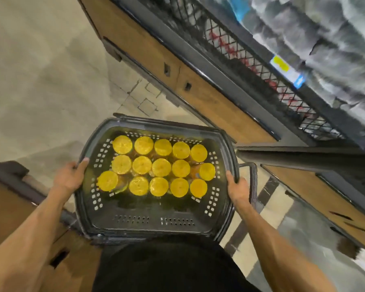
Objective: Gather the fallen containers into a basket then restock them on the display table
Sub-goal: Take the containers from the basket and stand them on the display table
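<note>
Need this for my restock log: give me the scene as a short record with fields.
basket: dark perforated plastic basket, held up in front of the person's body
contents: fifteen yellow-lidded containers, three rows of five, filling the far part; the near strip is bare
left hand: left hand grips the left rim
right hand: right hand grips the right rim
surroundings: wood-panelled display stand with wire mesh, upper right
stage: containers gathered, not yet restocked

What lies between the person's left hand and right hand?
In the head view, the basket, holding yellow-lidded containers, spans from left hand to right hand.
</note>
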Tool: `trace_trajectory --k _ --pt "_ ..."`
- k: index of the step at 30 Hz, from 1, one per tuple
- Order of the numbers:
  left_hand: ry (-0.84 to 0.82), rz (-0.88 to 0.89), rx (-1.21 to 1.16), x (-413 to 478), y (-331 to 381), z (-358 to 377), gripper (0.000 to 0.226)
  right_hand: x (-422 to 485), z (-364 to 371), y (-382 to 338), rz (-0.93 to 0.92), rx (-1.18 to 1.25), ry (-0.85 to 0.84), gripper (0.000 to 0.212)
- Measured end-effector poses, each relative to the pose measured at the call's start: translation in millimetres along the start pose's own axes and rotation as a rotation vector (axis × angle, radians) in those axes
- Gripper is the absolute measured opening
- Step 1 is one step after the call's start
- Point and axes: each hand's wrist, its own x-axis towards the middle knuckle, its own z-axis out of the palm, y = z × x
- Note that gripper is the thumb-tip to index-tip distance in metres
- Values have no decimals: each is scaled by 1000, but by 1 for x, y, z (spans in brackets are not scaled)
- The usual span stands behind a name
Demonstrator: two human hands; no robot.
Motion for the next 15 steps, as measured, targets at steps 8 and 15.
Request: trace_trajectory --k 8,15 --pt "-3 -18 -94 16 -44 -109 63 -110 27 -179 -191 -129 39 73" --pt "60 29 -85 85 -67 -245 64 -181 102 -294 -270 -79 45 56"
